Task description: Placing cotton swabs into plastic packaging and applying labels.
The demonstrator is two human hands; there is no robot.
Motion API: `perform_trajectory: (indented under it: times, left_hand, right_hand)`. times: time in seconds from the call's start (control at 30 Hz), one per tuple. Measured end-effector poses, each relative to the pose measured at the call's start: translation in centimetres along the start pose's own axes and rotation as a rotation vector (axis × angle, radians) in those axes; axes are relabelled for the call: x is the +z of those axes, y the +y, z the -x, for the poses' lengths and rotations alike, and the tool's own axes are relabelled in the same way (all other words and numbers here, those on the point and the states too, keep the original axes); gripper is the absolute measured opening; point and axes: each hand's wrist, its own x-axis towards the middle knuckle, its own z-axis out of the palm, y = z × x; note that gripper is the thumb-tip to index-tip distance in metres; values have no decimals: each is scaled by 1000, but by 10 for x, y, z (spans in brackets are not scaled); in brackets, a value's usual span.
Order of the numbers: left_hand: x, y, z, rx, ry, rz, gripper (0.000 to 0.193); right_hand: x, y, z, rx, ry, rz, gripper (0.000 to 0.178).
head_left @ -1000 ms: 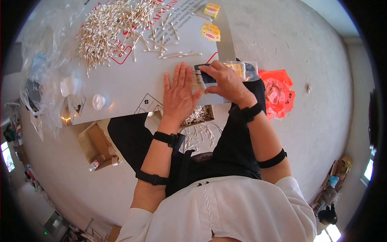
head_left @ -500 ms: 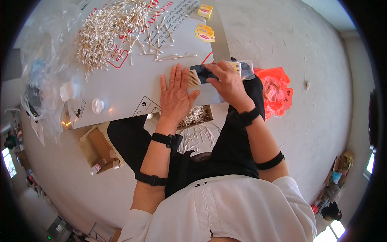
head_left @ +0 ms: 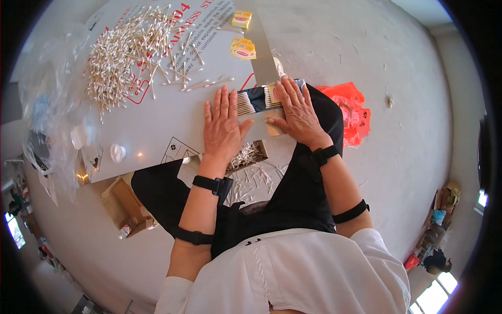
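My left hand (head_left: 224, 125) lies flat on the table, fingers stretched out and together, its edge beside a neat row of cotton swabs (head_left: 244, 103) on a dark strip (head_left: 255, 99). A second row of cotton swabs (head_left: 268, 97), with a yellow card (head_left: 276, 95) beside it, sits farther right on that strip. My right hand (head_left: 301, 116) has its fingers extended over the strip's right end and covers part of it. Its thumb points left, below the second row.
A big heap of loose cotton swabs (head_left: 117, 63) covers the far left of the table (head_left: 157, 125). Small yellow boxes (head_left: 243, 48) stand at the far side. Below are a carton of swabs (head_left: 248, 155), an open cardboard box (head_left: 117, 201) and a red plastic bag (head_left: 353, 112).
My right hand has gone from bent fingers over the strip's middle to outstretched fingers at its right end. The second swab row is now nearer the first. The view has shifted slightly.
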Motion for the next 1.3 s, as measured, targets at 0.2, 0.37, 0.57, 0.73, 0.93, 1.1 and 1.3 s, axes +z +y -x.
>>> perform_trajectory:
  times: [0.2, 0.37, 0.57, 0.73, 0.93, 1.1, 1.3]
  left_hand:
    - [8, 18, -16, 43, -9, 35, 80]
    - [12, 29, -24, 72, -5, 44, 80]
    - [14, 39, -31, 102, 8, 34, 80]
    - [16, 36, -28, 72, 114, 222, 70]
    - [15, 24, -31, 12, 244, 473, 57]
    - [18, 45, -38, -213, 493, 1058, 48]
    - [4, 41, -56, 15, 422, 402, 19]
  right_hand:
    - [0, 6, 2, -24, -34, -7, 93]
    - [-3, 7, 2, -19, -49, -37, 92]
    - [-6, 10, 0, -47, -35, -64, 90]
    - [-8, 11, 3, 25, 200, -124, 79]
    - [25, 24, 14, 743, 595, -1561, 35]
    - [33, 20, -6, 898, 449, -2085, 25]
    - [32, 15, -21, 934, 500, -2102, 18]
